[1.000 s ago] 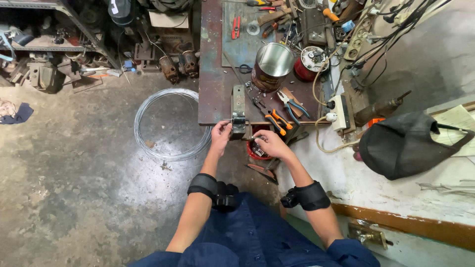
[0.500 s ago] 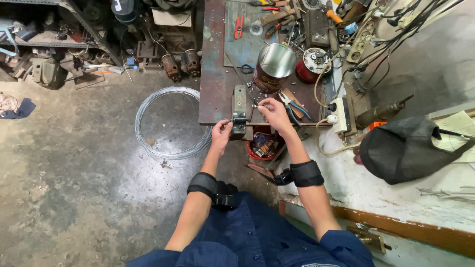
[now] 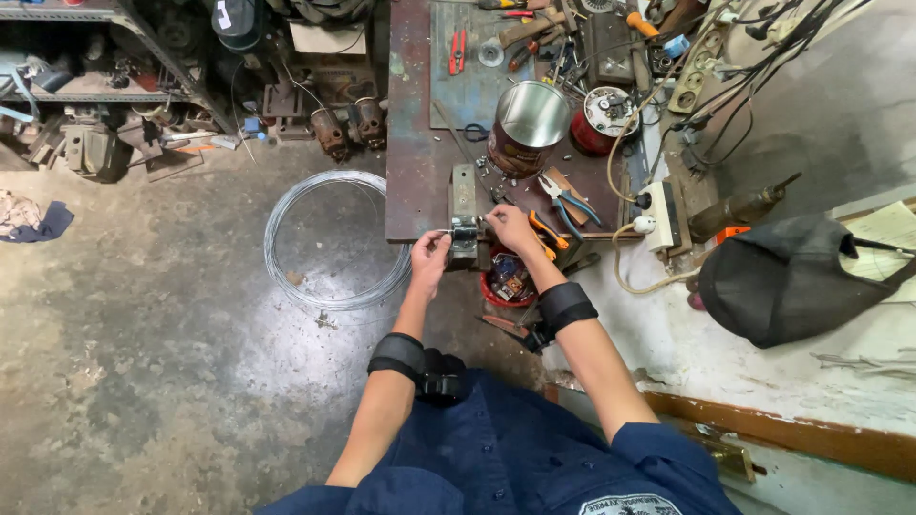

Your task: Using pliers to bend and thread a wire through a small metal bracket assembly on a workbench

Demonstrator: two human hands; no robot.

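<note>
Moved since earlier frame: right hand has dropped back from the pliers on the counter to the small vise; I now see both hands meeting at it.
Left hand: at the left side of the vise, fingers pinched together on what looks like a thin wire end; the piece itself is too small for me to tell.
Right hand: at the right side of the vise, fingertips closed on a small bright piece at the jaw.
Vise: grey metal, fixed at the near edge of the counter, between my two hands.
Wire coil: pale loop lying on the floor, left of the counter, well apart from the right hand.
Pliers: blue-handled, lying on the counter just beyond the right hand, untouched.
Metal can: shiny, upright, further back on the counter.
Reading: I judge the hands are done fetching and are back to working the piece at the vise.
</note>
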